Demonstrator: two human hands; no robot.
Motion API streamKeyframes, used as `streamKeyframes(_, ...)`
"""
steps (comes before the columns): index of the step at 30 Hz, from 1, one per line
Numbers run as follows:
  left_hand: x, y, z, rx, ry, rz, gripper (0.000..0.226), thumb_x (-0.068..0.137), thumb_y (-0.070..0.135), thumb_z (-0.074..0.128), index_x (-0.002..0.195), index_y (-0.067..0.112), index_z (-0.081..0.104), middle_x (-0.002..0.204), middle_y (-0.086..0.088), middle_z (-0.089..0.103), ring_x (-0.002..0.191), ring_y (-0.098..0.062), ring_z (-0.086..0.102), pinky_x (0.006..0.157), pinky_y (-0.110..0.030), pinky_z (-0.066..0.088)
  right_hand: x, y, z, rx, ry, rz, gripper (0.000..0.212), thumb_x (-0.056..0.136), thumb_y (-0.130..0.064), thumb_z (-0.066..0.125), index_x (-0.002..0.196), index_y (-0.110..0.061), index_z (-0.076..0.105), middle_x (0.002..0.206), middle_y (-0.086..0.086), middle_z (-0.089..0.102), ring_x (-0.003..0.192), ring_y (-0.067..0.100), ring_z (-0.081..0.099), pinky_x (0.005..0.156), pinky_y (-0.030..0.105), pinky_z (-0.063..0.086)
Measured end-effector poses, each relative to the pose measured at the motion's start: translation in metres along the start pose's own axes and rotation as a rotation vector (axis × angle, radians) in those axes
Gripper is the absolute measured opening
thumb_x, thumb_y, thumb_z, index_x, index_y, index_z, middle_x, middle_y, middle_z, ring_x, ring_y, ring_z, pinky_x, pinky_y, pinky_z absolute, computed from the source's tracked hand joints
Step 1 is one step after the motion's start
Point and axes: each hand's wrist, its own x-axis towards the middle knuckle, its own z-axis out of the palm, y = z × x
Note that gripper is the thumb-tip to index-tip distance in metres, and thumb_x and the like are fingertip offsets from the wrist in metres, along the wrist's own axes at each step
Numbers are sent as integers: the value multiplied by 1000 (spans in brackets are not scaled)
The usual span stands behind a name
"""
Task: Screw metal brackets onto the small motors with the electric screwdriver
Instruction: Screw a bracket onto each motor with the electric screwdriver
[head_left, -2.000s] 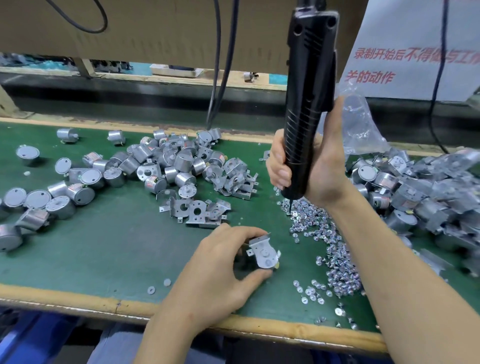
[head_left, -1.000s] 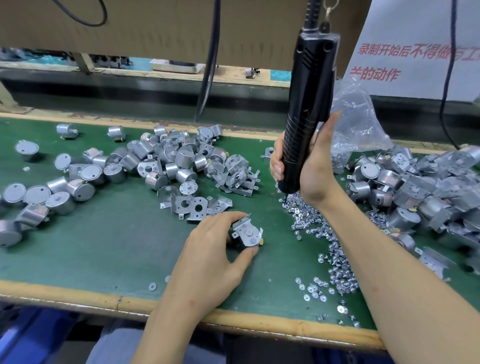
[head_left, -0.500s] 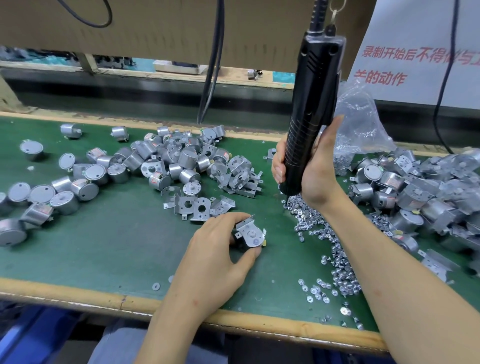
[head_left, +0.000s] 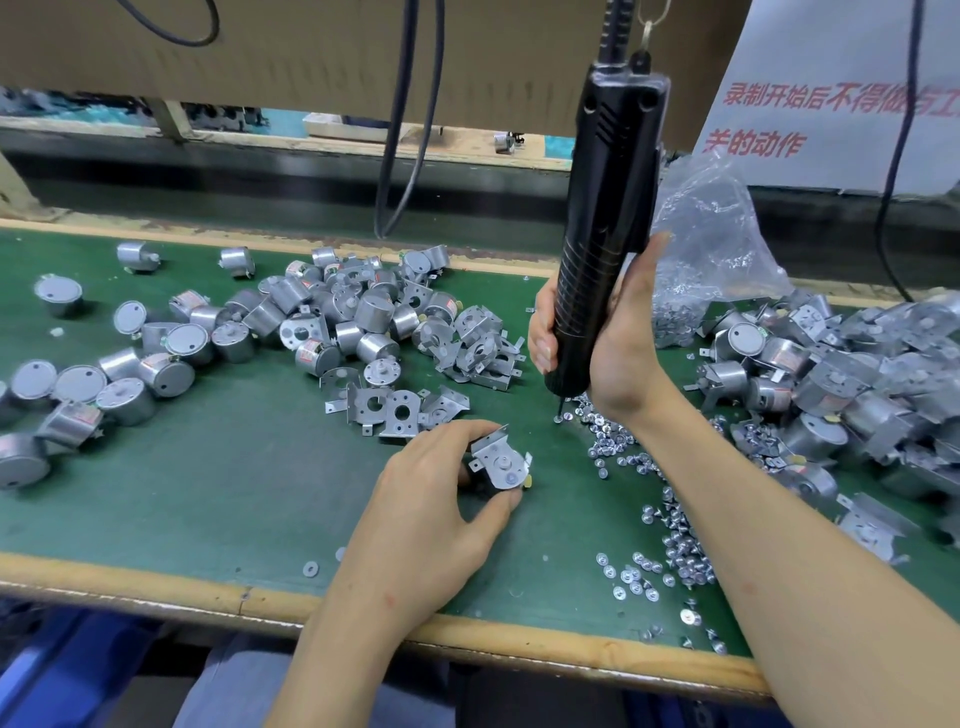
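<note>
Gripping a bracketed motor (head_left: 501, 462), left hand (head_left: 431, 499) curls fingers & thumb round it, low over the green table (head_left: 234, 493), front-centre. Right hand (head_left: 618, 338) wraps the black electric screwdriver (head_left: 602, 249), held upright, bit tip down at the edge of the scattered screws (head_left: 675, 530), just right of the motor. Loose brackets (head_left: 395, 410) lie just behind left hand; bare motors (head_left: 332, 317) heaped further back-left.

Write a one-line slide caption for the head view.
Left hand holds a bracketed motor at the green bench while the right hand touches the screwdriver tip to loose screws.
</note>
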Motion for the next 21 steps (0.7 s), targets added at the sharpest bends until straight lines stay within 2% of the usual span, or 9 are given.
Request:
streamKeyframes(4, 0, 0, 0, -9, 2, -2, 38, 80, 30, 79, 114, 32, 60, 91, 27, 58, 87, 4, 53, 78, -6, 36, 0, -1, 1, 6, 9, 2, 87, 68, -97, 27, 66, -14, 53, 53, 3, 50, 45, 19, 44, 51, 25, 41)
streamKeyframes(7, 0, 1, -1, -10, 1, 0, 38, 81, 30, 79, 114, 31, 61, 91, 27, 58, 87, 5, 53, 78, -5, 36, 0, -2, 1, 4, 32, 12, 88, 83, -85, 2, 69, -12, 49, 52, 3, 49, 45, 20, 43, 50, 26, 40)
streamKeyframes(9, 0, 1, -1, -12, 4, 1, 39, 80, 29, 80, 114, 30, 61, 91, 28, 57, 87, 6, 53, 78, -5, 36, -1, -2, 2, -3, 38, 25, 89, 83, -84, -3, 67, -13, 49, 52, 3, 48, 45, 20, 43, 50, 27, 40)
streamKeyframes(12, 0, 1, -1, -26, 8, -2, 41, 79, 29, 81, 115, 30, 61, 93, 29, 58, 88, 7, 54, 79, -4, 36, -2, -3, 5, -22, 35, 18, 83, 74, -86, 11, 67, -12, 48, 52, 3, 48, 46, 19, 43, 51, 28, 40)
streamKeyframes(16, 1, 1, -1, -39, 12, -2, 38, 79, 27, 82, 111, 30, 62, 92, 26, 61, 89, 2, 56, 76, -3, 36, -2, -9, 8, -55, 34, 4, 82, 72, -85, 12, 65, -14, 51, 53, 2, 50, 48, 20, 45, 55, 28, 43)
streamKeyframes(21, 0, -2, 0, -37, -15, -8, 42, 81, 30, 80, 119, 30, 61, 98, 25, 60, 91, 4, 55, 80, -4, 36, -4, -23, 23, -13, -49, -105, 77, 74, -87, 17, 65, -19, 54, 54, 0, 52, 48, 22, 48, 56, 30, 47)
